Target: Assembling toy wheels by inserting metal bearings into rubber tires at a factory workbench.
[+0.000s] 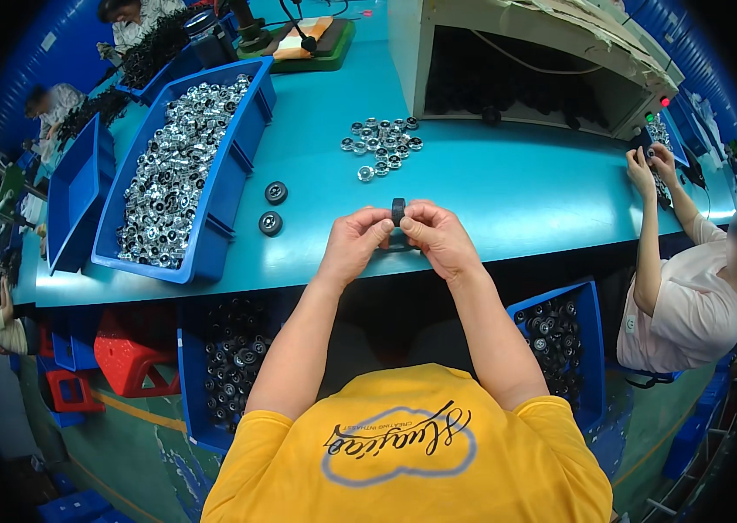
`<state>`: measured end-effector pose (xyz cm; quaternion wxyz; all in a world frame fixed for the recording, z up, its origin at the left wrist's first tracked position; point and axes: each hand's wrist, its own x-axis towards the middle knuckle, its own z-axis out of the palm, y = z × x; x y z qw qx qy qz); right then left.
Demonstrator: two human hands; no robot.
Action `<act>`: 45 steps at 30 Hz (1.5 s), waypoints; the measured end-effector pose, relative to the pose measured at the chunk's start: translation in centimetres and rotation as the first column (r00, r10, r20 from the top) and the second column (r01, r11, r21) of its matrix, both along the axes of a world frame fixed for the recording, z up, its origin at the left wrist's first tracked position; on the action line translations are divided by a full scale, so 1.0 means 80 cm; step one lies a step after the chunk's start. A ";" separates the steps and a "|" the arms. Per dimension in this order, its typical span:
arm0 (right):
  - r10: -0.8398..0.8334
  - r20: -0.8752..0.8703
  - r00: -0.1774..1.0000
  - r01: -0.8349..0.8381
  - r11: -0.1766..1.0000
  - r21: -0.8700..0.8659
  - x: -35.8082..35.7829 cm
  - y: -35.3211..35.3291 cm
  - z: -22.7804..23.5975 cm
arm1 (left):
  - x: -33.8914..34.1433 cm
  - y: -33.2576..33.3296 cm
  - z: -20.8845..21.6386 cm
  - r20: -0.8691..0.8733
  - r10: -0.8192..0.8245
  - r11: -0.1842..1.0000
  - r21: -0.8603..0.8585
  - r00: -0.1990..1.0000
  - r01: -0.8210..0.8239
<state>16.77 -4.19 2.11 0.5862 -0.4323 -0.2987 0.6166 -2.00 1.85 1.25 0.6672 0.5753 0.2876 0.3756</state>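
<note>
Above the near edge of the teal table, my left hand (353, 244) and my right hand (441, 239) pinch a small black toy wheel (398, 209) between thumbs and fingers. It stands on edge, its tread turned toward me. Something dark shows just below my fingertips, too hidden to name. To the left of my hands, two black wheels (271, 223) lie flat on the table, apart from each other. Beyond my hands is a loose group of several shiny silver wheel hubs (383, 144) with dark centres.
A long blue bin (227, 187) of silver hubs stands left, beside another blue bin (81, 196). Below the table are blue bins of black wheels (242, 353) at both sides. A beige box-shaped machine (412, 65) stands at the back right. A co-worker (682, 296) sits right.
</note>
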 end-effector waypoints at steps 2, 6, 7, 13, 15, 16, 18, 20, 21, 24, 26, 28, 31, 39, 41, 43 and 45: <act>-0.037 0.063 0.997 0.036 0.999 0.027 -0.003 -0.002 0.000 | 0.001 -0.001 -0.002 0.009 -0.020 1.000 -0.018 1.000 0.021; -0.050 0.138 0.989 0.043 0.998 0.052 -0.012 -0.002 -0.004 | -0.002 0.000 -0.012 0.128 -0.049 0.995 -0.084 0.991 0.060; -0.053 0.149 0.987 0.044 0.997 0.061 -0.013 0.000 -0.003 | -0.002 0.002 -0.012 0.158 -0.051 0.994 -0.091 0.986 0.066; -0.049 0.241 0.969 0.035 0.998 0.059 -0.027 0.016 0.015 | -0.010 0.007 -0.019 0.259 0.031 0.981 -0.193 0.965 0.020; -0.051 0.301 0.952 0.024 0.995 0.093 -0.029 0.022 0.018 | -0.010 0.007 -0.021 0.315 0.050 0.981 -0.192 0.948 0.012; -0.051 0.330 0.943 0.015 0.994 0.111 -0.031 0.027 0.019 | -0.010 0.007 -0.022 0.341 0.060 0.982 -0.191 0.938 0.006; -0.086 0.387 0.918 0.063 0.995 0.072 -0.019 0.046 0.024 | -0.012 0.009 -0.025 0.411 0.075 0.979 -0.201 0.909 0.010; -0.189 0.585 0.789 0.094 0.978 0.188 -0.007 0.067 0.020 | -0.011 0.008 -0.021 0.465 0.066 0.976 -0.215 0.883 0.040; -0.289 0.717 0.635 0.070 0.945 0.319 -0.002 0.078 0.013 | -0.011 0.007 -0.017 0.488 0.050 0.973 -0.221 0.872 0.068; -0.392 0.864 0.316 -0.038 0.905 0.425 -0.008 0.097 0.009 | -0.011 0.003 -0.006 0.526 0.030 0.966 -0.232 0.850 0.110; -0.433 0.889 0.147 -0.108 0.887 0.450 -0.015 0.105 0.006 | -0.012 0.001 -0.007 0.541 0.017 0.964 -0.232 0.841 0.130; -0.403 0.914 0.040 -0.152 0.902 0.405 -0.018 0.108 0.004 | -0.012 0.001 -0.007 0.548 -0.006 0.963 -0.223 0.836 0.153; -0.471 0.880 0.066 -0.154 0.866 0.475 -0.023 0.105 0.004 | -0.013 0.000 -0.005 0.546 -0.012 0.952 -0.251 0.838 0.177; -0.270 0.732 0.625 -0.224 0.837 0.499 -0.004 0.021 0.046 | -0.016 0.000 -0.012 0.479 0.007 0.955 -0.264 0.878 0.137; -0.282 0.771 0.572 -0.223 0.850 0.477 -0.010 0.008 0.047 | -0.015 -0.001 -0.012 0.444 -0.005 0.957 -0.257 0.896 0.133; -0.283 0.798 0.533 -0.205 0.871 0.446 -0.013 0.004 0.042 | -0.016 -0.003 -0.012 0.408 -0.013 0.960 -0.249 0.913 0.125; -0.253 0.715 0.652 -0.096 0.907 0.409 -0.015 0.001 0.037 | -0.015 -0.004 -0.012 0.403 -0.037 0.959 -0.244 0.915 0.146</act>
